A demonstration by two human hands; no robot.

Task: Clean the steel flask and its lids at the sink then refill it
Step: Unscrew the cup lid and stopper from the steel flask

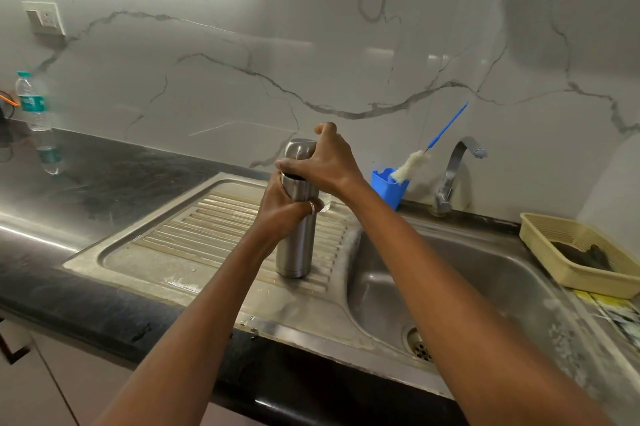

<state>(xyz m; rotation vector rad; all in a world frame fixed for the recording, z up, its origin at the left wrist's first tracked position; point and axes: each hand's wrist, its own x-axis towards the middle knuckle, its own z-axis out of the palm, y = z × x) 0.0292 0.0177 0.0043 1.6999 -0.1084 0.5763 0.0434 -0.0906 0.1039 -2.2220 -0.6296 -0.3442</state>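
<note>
my forearms (pixel 194 339) enter from the bottom edge, elbows cut off; my left hand (pixel 282 214) wraps the upper body of the steel flask (pixel 296 252) and my right hand (pixel 327 164) curls over its lid (pixel 299 148). my grip hides the neck, so i cannot tell if the lid is screwed on. the flask is brushed silver, upright on the ribbed drainboard (pixel 194 235) just left of the sink basin (pixel 467 273).

Brushed steel flask (pixel 296 245), dull stained steel sink (pixel 450 273), glossy marble wall (pixel 242 79)
</note>
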